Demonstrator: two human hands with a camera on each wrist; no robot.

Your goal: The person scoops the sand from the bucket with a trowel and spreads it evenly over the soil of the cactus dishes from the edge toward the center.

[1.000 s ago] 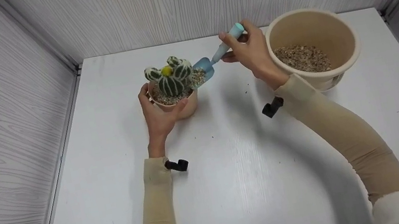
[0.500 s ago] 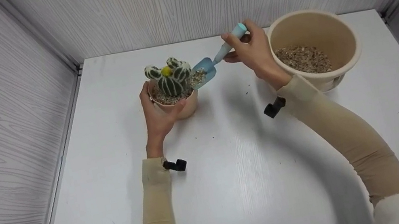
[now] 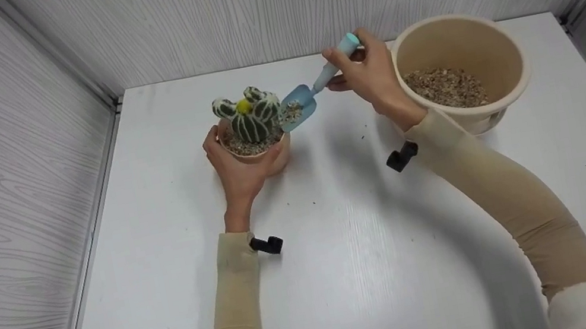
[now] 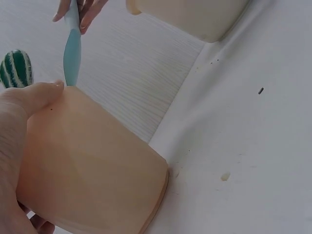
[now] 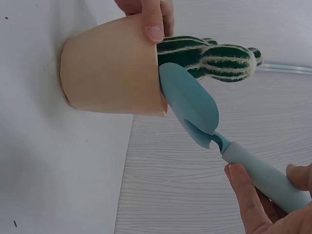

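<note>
A small peach pot [image 3: 281,156] stands on the white table [image 3: 349,275], holding a striped green cactus [image 3: 250,119] with a yellow top and gravel around it. My left hand [image 3: 238,169] wraps the pot's near side, fingers and thumb curled round it [image 4: 92,165]. My right hand [image 3: 371,75] grips the handle of a blue trowel [image 3: 315,87]. The trowel's blade [image 5: 190,103] tilts over the pot's right rim with a little gravel on it, touching the cactus [image 5: 214,56].
A large beige bucket [image 3: 460,68] part-filled with gravel stands at the right, just behind my right wrist. Grey panel walls close off the table's back and sides. A few gravel specks lie on the table near the pot.
The gravel load on the trowel blade has shrunk as it tips over the pot. My left hand has shifted slightly right round the pot's front. The right hand barely moved.
</note>
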